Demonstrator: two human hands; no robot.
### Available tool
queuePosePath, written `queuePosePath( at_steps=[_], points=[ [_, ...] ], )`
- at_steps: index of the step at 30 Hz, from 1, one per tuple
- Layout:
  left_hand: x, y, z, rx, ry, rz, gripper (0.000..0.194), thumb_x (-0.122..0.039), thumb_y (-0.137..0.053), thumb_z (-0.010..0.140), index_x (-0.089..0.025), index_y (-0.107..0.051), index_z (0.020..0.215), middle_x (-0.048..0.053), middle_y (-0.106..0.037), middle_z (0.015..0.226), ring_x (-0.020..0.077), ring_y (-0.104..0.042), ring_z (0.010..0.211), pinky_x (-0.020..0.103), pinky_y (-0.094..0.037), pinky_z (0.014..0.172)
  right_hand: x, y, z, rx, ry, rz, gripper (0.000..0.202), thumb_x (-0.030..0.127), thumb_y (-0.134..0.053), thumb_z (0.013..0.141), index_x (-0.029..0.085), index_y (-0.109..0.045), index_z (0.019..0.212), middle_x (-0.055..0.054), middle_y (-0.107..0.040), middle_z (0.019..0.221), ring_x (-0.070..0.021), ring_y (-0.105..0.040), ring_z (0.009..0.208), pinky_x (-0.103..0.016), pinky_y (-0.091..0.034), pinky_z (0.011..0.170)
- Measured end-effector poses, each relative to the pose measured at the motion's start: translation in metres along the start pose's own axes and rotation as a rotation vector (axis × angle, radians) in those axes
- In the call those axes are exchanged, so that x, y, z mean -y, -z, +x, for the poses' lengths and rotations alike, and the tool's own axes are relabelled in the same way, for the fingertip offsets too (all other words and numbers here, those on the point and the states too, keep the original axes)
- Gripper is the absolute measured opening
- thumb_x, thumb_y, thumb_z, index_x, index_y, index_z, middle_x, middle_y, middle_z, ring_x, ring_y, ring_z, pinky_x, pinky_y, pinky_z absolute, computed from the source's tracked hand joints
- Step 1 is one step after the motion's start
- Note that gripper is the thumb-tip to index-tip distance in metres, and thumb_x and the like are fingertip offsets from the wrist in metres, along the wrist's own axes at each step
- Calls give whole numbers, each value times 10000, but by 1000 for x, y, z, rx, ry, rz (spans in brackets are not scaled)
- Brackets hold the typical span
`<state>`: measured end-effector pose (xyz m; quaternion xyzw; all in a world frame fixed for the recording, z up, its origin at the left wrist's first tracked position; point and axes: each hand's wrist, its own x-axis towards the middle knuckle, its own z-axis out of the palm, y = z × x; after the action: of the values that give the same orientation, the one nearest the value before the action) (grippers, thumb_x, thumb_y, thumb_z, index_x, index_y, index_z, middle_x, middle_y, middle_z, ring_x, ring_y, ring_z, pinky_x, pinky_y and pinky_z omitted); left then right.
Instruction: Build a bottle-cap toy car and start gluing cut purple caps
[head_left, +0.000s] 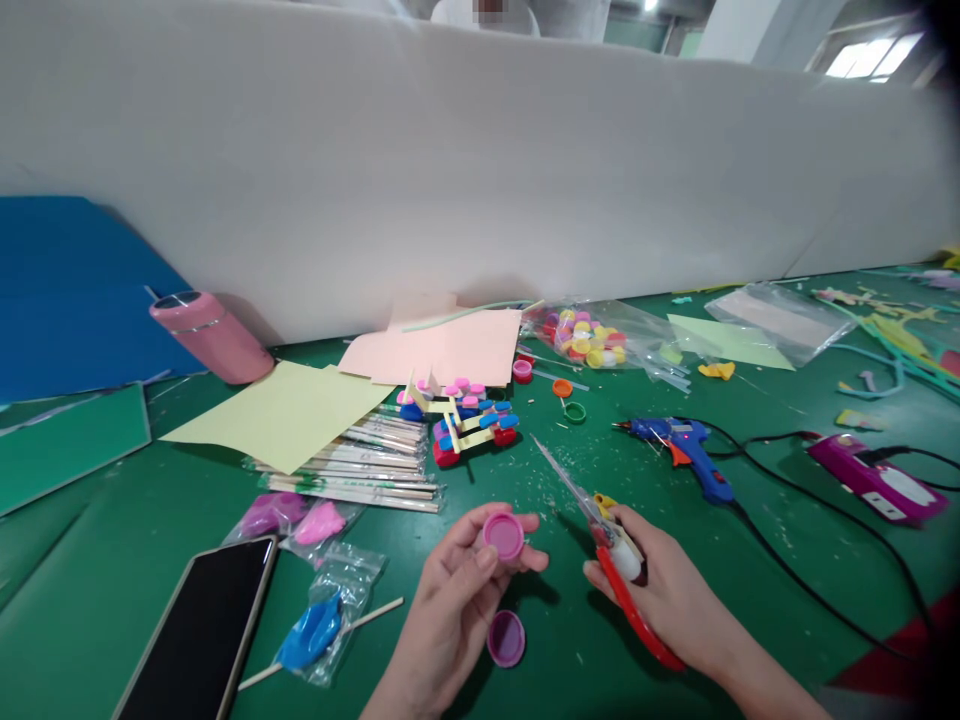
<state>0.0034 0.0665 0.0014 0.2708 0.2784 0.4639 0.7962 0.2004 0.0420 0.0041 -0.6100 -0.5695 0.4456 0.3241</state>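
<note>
My left hand [469, 580] pinches a small magenta bottle cap [503, 537] between thumb and fingers, its hollow side toward me. Just below it, a purple cap [507, 639] lies on the green table. In my right hand [667, 580] are scissors with red handles [626, 600], blades pointing up and left, close to but apart from the cap. A yellow piece and a white piece show by the scissors' pivot; I cannot tell exactly what they are. Farther off stands a small construction of sticks and coloured caps [469, 425].
Left: a phone [202, 630], bagged blue clay [311, 632], bundled sticks [375, 465], coloured paper [289, 410] and a pink bottle [214, 335]. Right: a blue glue gun [686, 445] with trailing cable and a purple power strip [874, 480]. Behind: bagged caps [585, 338] and a white partition [487, 170].
</note>
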Motion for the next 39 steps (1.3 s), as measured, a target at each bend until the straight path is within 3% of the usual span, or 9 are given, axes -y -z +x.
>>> queuePosePath(
  at_steps=[4,9,13,22,27,29,33,36,39],
  points=[
    [3,3,3,-95,-52,250,191,-243,-543,767,-180,-509,944,95,-650,922,190,-627,780,259,-431,640,-4,1,0,-13,-6,-57,173,156,-614,681,219,-471,756,56,-446,629,-112,-396,539,-194,-356,482],
    [3,18,15,-360,-300,1129,141,-249,-544,729,-200,-443,815,25,-573,758,196,-574,747,337,-426,699,-15,6,1,-36,-32,-158,154,220,-605,698,219,-477,784,49,-479,657,-121,-450,549,-207,-377,500],
    [0,30,24,-387,-325,1675,99,-223,-497,726,-192,-453,809,40,-566,732,231,-541,718,383,-417,675,-23,9,1,-49,-43,-200,163,293,-593,718,220,-481,811,43,-497,666,-130,-476,561,-217,-394,516],
    [4,42,14,-383,-392,1864,218,-265,-488,763,-130,-481,934,104,-568,850,246,-532,818,384,-451,710,-17,11,-3,-53,-42,-113,168,332,-586,715,215,-493,791,35,-508,655,-130,-473,549,-215,-406,503],
    [-3,16,10,-461,-663,1988,318,-286,-515,766,-106,-498,1027,146,-520,989,270,-488,924,405,-438,761,-25,13,-1,-77,-43,-50,219,352,-632,661,204,-510,765,49,-471,599,-114,-431,508,-197,-401,460],
    [-7,-7,28,-389,-785,2020,240,-261,-504,781,-126,-531,977,123,-535,954,246,-498,900,383,-434,770,-29,12,-2,-148,-31,22,233,361,-646,639,198,-529,760,51,-470,589,-109,-430,504,-189,-408,459],
    [-12,-42,100,-233,-754,2211,139,-193,-462,814,-144,-580,869,106,-580,897,231,-522,849,375,-436,722,-32,9,-2,-360,-64,201,347,434,-623,647,186,-563,882,13,-563,686,-127,-504,573,-182,-432,466],
    [-11,-46,159,-175,-728,2300,101,-147,-512,794,-116,-594,842,117,-592,919,239,-528,918,384,-439,744,-34,12,-1,-390,-113,260,385,442,-664,603,173,-601,872,-10,-611,713,-146,-556,608,-186,-470,500],
    [-8,-38,201,-158,-688,2359,279,-269,-501,823,-150,-517,1075,75,-554,1087,197,-563,915,405,-471,756,-37,17,1,-336,-162,260,378,424,-703,560,164,-636,825,-22,-638,697,-166,-590,628,-198,-500,543]
  ],
)
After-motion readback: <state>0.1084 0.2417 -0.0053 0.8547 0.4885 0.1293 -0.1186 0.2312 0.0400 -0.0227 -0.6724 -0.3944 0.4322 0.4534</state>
